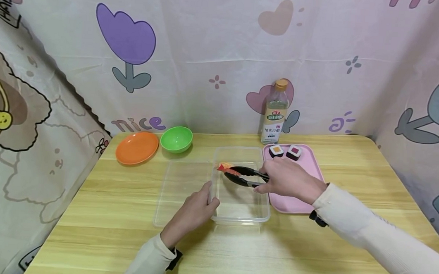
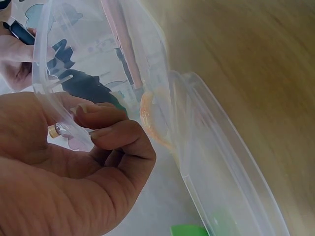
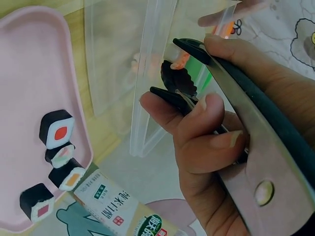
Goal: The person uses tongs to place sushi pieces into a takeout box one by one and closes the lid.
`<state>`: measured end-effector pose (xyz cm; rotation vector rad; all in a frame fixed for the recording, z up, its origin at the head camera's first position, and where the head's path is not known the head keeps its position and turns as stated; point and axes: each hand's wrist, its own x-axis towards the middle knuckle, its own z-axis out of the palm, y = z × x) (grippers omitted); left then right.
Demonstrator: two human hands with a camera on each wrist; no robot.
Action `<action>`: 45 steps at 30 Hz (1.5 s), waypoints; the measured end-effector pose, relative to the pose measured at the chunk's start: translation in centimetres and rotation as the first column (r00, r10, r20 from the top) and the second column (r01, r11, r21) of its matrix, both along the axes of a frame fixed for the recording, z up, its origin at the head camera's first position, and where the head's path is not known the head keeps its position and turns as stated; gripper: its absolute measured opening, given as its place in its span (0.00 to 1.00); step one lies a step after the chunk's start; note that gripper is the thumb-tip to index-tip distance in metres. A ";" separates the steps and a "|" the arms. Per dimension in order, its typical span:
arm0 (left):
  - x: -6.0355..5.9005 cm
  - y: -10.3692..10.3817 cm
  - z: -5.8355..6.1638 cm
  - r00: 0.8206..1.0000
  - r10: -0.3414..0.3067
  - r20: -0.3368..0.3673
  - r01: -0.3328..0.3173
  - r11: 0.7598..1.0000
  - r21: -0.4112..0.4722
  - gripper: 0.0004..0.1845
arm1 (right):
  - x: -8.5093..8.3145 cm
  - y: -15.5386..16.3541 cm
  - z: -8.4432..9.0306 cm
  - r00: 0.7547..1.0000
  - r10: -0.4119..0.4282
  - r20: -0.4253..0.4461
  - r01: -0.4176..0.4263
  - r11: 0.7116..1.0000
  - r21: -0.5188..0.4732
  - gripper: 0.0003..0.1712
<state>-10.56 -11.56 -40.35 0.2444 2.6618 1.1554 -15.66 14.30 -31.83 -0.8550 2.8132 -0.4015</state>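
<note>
My right hand (image 1: 286,175) grips black-tipped metal tongs (image 3: 246,118). At their tips is an orange-red piece that looks like a shrimp (image 1: 225,168), within the outline of a clear plastic container (image 1: 239,218); I cannot tell whether it touches the bottom. With curled fingers and thumb, my left hand (image 1: 197,206) holds the container's left wall at the rim. The left wrist view shows those fingers (image 2: 123,140) close up, the shrimp (image 2: 150,118) seen through the plastic. Right of the container lies a pink tray (image 1: 294,205) with several sushi rolls (image 3: 58,129), partly hidden in the head view.
A clear lid (image 1: 179,193) lies flat left of the container. Behind it are an orange plate (image 1: 137,148) and a green bowl (image 1: 176,139). A vinegar bottle (image 1: 275,115) stands upright behind the tray, near the patterned cloth (image 1: 193,69) at the table's back edge.
</note>
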 end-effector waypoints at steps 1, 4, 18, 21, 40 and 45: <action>0.0 0.0 0.0 1.000 0.002 0.000 -0.002 1.000 0.001 0.21 | 0.0 -0.1 0.0 1.000 0.004 -0.003 -0.004 1.000 0.005 0.17; 0.0 0.0 -0.1 1.000 0.006 -0.001 -0.006 1.000 0.006 0.20 | -0.1 -0.3 0.2 1.000 0.011 0.003 -0.011 1.000 0.018 0.20; 0.1 -0.1 -0.1 1.000 0.007 0.007 -0.008 1.000 0.013 0.25 | -0.4 -1.4 0.8 1.000 0.002 0.003 -0.002 0.993 0.117 0.21; 0.1 -0.1 -0.1 1.000 0.005 0.013 -0.005 1.000 0.018 0.26 | -0.4 -1.6 1.0 1.000 -0.002 0.008 0.001 0.991 0.132 0.21; 0.0 0.0 -0.1 1.000 -0.007 0.015 0.007 1.000 0.017 0.27 | -0.8 -2.0 1.4 0.999 -0.023 0.038 0.017 0.989 0.146 0.23; 0.0 0.0 -0.1 1.000 -0.005 0.015 0.004 1.000 0.013 0.27 | -0.9 -1.4 1.8 0.998 -0.041 0.054 0.035 0.993 0.113 0.21</action>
